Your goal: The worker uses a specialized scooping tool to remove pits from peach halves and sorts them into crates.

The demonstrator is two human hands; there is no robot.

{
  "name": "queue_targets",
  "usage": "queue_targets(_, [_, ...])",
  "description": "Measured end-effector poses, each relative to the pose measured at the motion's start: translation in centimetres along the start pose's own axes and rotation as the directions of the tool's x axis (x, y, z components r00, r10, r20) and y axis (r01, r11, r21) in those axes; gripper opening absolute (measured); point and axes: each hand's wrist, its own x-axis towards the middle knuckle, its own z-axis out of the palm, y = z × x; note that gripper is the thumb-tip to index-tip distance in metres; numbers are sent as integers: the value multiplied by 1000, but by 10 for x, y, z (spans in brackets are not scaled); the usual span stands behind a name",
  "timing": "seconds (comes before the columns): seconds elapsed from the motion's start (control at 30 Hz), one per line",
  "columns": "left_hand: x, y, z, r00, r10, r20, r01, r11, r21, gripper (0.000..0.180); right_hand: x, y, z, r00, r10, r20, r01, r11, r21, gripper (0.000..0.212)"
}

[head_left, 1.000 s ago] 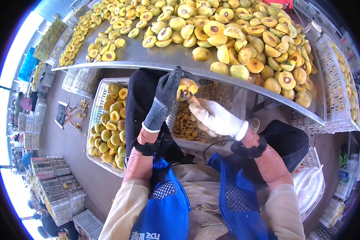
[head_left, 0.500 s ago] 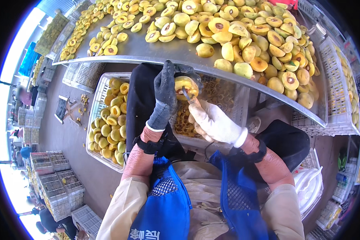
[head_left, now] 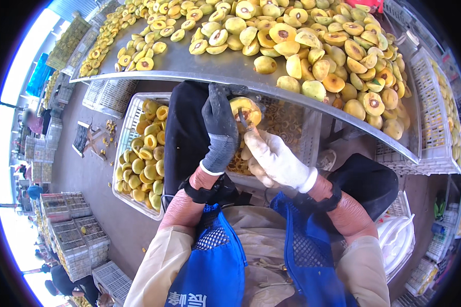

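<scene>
My left hand (head_left: pixel 221 123), in a dark grey glove, holds a yellow peach half (head_left: pixel 249 108) with its cut face turned towards me. My right hand (head_left: pixel 280 159), in a white glove, grips a small pitting tool with a curved metal blade (head_left: pixel 243 119). The blade touches the cut face of the peach half. My right fingers cover most of its handle. Both hands are just below the near edge of a metal table (head_left: pixel 210 64), above a crate (head_left: pixel 312 140) holding pits and scraps.
Many cut peach halves (head_left: pixel 322 66) are heaped on the table, most with pits showing. Left of my leg stands a white crate (head_left: pixel 137 206) of hollowed halves. A small stool (head_left: pixel 89 139) and stacked crates (head_left: pixel 77 235) stand farther left. Another fruit-filled crate (head_left: pixel 430 115) is at the right.
The peach half has moved slightly right and tilted, showing more of its cut face. My left hand has turned with it. The blade now lies nearer the half's left side.
</scene>
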Motion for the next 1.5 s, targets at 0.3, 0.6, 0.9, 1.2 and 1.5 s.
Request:
queue_targets(0.3, [-11,3,6,922,335,-193,-274,919,284,23,-2,6,7,996,-60,-60,65,993,94,46])
queue_targets(0.6, [-8,-3,1,847,528,57,-512,784,352,25,-3,4,-2,997,-67,28,62,988,138,45])
queue_targets(0.9, [11,-16,-6,939,-150,310,254,909,-330,33,-3,6,-10,988,120,92,-140,954,263,47])
queue_targets(1.2, [7,-24,-5,879,-118,463,255,935,-246,34,2,11,-6,965,136,223,-238,810,537,41])
queue_targets(1.5, [-1,-60,-9,845,-219,489,414,845,-337,57,0,9,2,975,125,183,-196,871,451,44])
